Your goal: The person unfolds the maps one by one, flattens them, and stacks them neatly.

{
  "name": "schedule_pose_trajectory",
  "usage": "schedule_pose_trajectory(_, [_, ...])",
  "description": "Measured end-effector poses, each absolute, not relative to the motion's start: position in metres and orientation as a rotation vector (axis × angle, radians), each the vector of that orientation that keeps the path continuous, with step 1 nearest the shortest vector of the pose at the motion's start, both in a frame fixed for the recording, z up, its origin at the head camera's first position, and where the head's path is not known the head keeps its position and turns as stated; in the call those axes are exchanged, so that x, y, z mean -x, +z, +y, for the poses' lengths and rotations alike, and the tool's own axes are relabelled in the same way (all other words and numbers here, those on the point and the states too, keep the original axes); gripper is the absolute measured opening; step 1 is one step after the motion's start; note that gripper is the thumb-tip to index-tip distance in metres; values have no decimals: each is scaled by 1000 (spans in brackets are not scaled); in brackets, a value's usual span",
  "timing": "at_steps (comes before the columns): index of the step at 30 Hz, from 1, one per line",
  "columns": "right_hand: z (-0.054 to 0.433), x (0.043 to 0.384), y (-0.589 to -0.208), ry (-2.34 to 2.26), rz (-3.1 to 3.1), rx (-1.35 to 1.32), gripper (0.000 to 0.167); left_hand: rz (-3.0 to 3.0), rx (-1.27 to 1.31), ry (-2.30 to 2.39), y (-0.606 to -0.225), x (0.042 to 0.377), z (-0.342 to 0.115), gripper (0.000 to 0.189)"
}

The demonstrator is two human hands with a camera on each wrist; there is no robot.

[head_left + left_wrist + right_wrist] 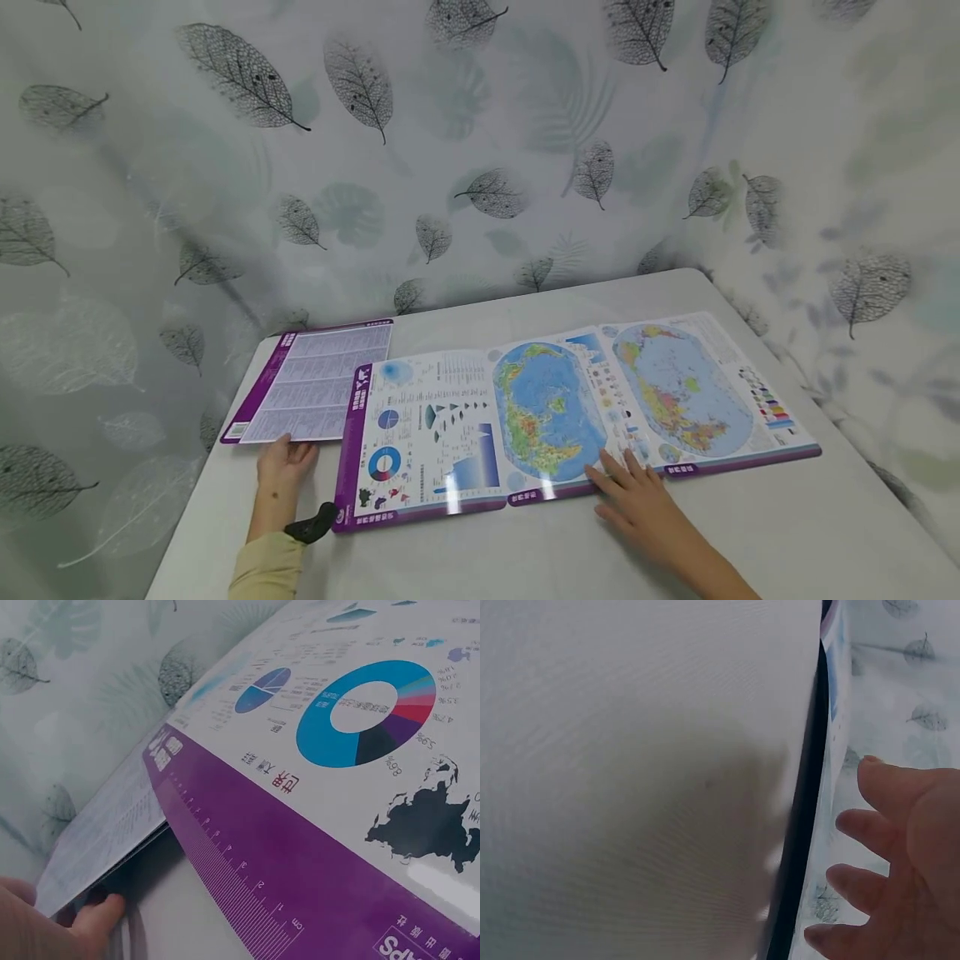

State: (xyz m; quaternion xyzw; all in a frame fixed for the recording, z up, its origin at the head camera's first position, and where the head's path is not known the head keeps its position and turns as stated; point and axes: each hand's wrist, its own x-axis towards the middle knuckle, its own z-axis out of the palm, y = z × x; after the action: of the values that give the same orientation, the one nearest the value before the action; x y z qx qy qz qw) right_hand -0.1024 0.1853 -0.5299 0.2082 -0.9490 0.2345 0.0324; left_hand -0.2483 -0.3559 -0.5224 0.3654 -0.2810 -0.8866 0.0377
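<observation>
A glossy fold-out world map [551,417] lies across the white table, with a chart panel on its left and two map panels to the right. Beyond its left edge is a text-covered sheet [318,387] with a purple border, partly overlapped by the chart panel. My left hand [285,462] pinches the near edge of this sheet. In the left wrist view, the sheet [112,832] tilts up off the table with fingers under it. My right hand [645,504] has its fingers spread over the map's near edge, around the join of the two map panels.
The white table [525,558] extends in front of the map and along its right side. A curtain with a leaf print [480,150] hangs behind the table and on both sides. On the left wrist is a dark strap [313,523].
</observation>
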Motion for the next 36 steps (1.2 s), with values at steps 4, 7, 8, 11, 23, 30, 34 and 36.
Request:
schedule_pose_trajectory(4, [187, 101, -534, 679, -3004, -666, 48, -932, -1032, -2589, -502, 238, -333, 61])
schedule_pose_trajectory(7, [187, 101, -536, 675, -3047, -675, 50, -962, -1051, -2488, -494, 232, -327, 63])
schedule_pose_trajectory(8, [187, 100, -537, 675, -3063, -674, 50, -982, -1072, -2451, -491, 230, -326, 62])
schedule_pose_trajectory(11, [187, 100, -537, 670, -3087, -675, 52, -973, -1069, -2429, -488, 226, -330, 62])
schedule_pose_trajectory(23, [188, 100, -535, 616, -3056, -680, 51, -918, -888, -2371, -451, 216, -348, 39])
schedule_pose_trajectory(30, [188, 99, -535, 635, -3051, -683, 51, -1215, -791, -2102, -427, 214, -343, 34])
schedule_pose_trajectory(34, [188, 99, -537, 641, -3049, -685, 52, -1361, -625, -1935, -415, 214, -330, 35])
schedule_pose_trajectory(36, [189, 99, -538, 644, -3049, -689, 52, -1402, -547, -1852, -408, 214, -323, 33])
